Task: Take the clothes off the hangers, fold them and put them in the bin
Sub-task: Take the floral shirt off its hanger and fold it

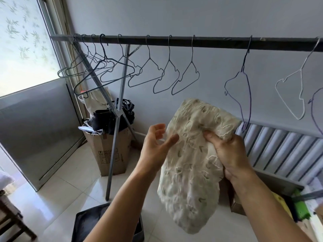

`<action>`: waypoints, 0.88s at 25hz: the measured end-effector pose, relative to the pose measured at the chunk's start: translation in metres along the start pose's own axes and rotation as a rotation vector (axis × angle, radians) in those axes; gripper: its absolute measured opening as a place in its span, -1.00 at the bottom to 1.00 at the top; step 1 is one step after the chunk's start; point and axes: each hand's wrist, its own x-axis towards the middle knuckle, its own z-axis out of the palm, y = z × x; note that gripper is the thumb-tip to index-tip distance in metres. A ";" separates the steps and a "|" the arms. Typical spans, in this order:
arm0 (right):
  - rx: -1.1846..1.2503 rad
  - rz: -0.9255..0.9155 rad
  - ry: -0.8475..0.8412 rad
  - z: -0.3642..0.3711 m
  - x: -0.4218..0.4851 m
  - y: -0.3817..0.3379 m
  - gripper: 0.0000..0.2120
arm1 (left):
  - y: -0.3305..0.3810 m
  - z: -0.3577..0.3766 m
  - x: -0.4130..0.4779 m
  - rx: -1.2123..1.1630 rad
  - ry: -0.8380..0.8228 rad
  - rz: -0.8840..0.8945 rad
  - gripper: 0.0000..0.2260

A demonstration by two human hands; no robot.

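A cream lace garment hangs in front of me, bunched and partly folded. My right hand grips it near its upper right edge, fingers curled into the cloth. My left hand is beside the garment's left edge with fingers relaxed and spread, the thumb close to the fabric. Several bare wire hangers hang on the dark rail above. A dark fabric bin stands on the floor at the bottom, under my left forearm.
A cardboard box stuffed with bags stands behind the rack's metal legs. A white radiator lines the right wall. More boxes and green items sit at lower right. A wooden stool is at lower left.
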 end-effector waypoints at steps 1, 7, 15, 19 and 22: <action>0.008 -0.030 0.033 0.003 -0.001 -0.001 -0.92 | -0.004 0.002 -0.004 -0.014 0.002 -0.006 -0.58; 0.026 -0.160 0.106 0.021 -0.007 -0.004 -0.86 | -0.012 0.016 -0.023 -0.192 -0.106 -0.278 -0.61; 0.528 0.281 -0.085 0.050 -0.021 0.033 -0.61 | -0.012 0.023 -0.021 -0.947 -0.226 -0.421 -0.37; 0.649 0.448 -0.239 0.054 -0.021 0.049 -0.48 | -0.021 0.007 -0.019 -1.120 -0.167 -0.407 -0.44; 0.479 0.418 -0.163 0.064 -0.024 0.057 -0.66 | -0.028 -0.007 -0.015 -1.153 -0.149 -0.413 -0.46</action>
